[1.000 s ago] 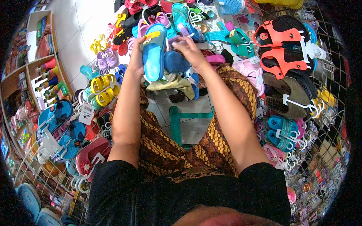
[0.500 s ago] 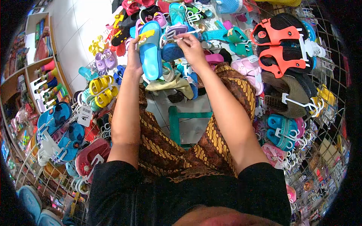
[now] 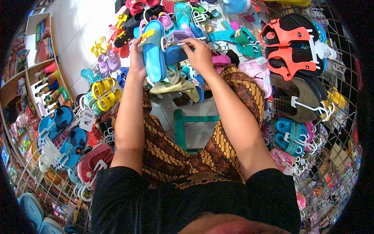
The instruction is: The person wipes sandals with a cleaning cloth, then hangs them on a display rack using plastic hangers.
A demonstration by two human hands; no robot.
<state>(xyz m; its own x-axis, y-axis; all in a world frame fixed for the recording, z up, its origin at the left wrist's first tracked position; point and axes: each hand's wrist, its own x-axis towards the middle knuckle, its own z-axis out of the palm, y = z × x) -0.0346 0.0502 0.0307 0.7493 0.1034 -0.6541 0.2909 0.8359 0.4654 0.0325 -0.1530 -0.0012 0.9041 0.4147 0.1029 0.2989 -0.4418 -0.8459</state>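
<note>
My left hand (image 3: 137, 60) grips a light blue slide sandal (image 3: 154, 58) with a yellow figure on its strap, holding it upright by its left side. My right hand (image 3: 198, 54) is pinched beside a white plastic hanger (image 3: 171, 40) that reaches to the sandal's right edge; the fingertips seem to hold the hanger's end. Behind and below the hanger sits a dark blue sandal (image 3: 175, 55). An olive cloth-like piece (image 3: 181, 90) lies below the held sandal.
Many sandals surround my legs. Yellow sandals (image 3: 104, 93) are at the left, orange-strapped ones (image 3: 288, 48) at the right. Wire racks (image 3: 343, 78) stand on both sides. A green stool frame (image 3: 179, 130) is between my knees; shelves (image 3: 58, 74) rise far left.
The light blue sandal has shifted slightly left. My right hand has turned a little and its fingertips have lowered slightly, with the hanger now reaching toward the sandal's edge.
</note>
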